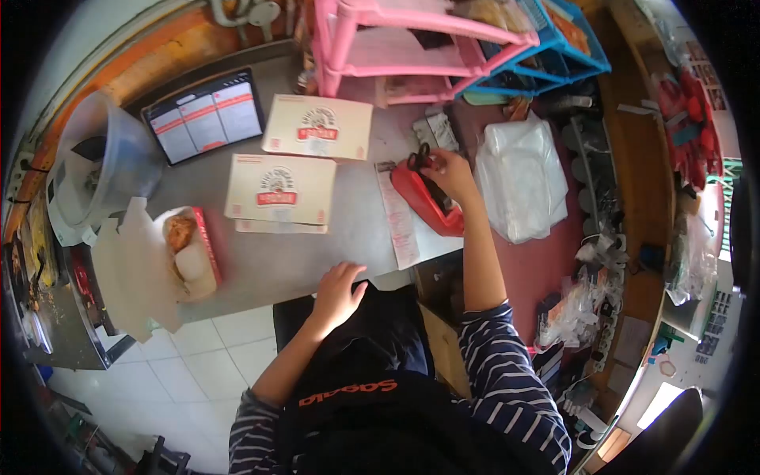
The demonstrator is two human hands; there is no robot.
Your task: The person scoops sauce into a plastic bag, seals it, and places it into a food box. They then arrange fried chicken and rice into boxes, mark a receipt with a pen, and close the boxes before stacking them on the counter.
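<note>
My right hand pinches black-handled scissors at the far end of a red holder; the blades are hidden. A long printed paper slip lies just left of that holder. My left hand is over the front edge of the metal table, with its fingers apart and nothing in them. Beyond it lie closed printed cardboard boxes and another box. An open box at the left holds a fried piece and a pale rounded portion.
At the back left, a tablet leans beside a clear plastic tub. A pink rack and blue baskets stand at the back. White plastic bags lie right of my right hand. Cables and plastic wrap crowd the right edge.
</note>
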